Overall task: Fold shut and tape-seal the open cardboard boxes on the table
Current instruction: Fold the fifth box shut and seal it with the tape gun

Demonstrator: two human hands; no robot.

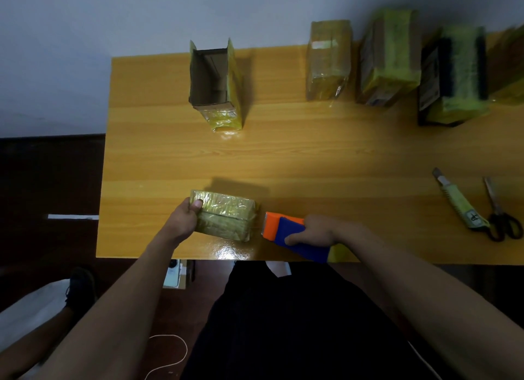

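Note:
A small closed box [226,218], wrapped in yellowish tape, lies near the table's front edge. My left hand [184,219] grips its left end, thumb on top. My right hand [314,232] holds a blue and orange tape dispenser [289,233]; its orange cutter end sits just right of the box, close to its right face. An open cardboard box [214,81] stands farther back on the table, flaps up and inside empty. Three taped boxes stand in a row at the back right: [329,59], [390,56], [453,76].
A utility knife [459,199] and scissors [500,212] lie at the right side of the wooden table [312,158]. A wall rises behind the table. Below the front edge are my dark-clothed lap, a white cord and a small carton on the floor.

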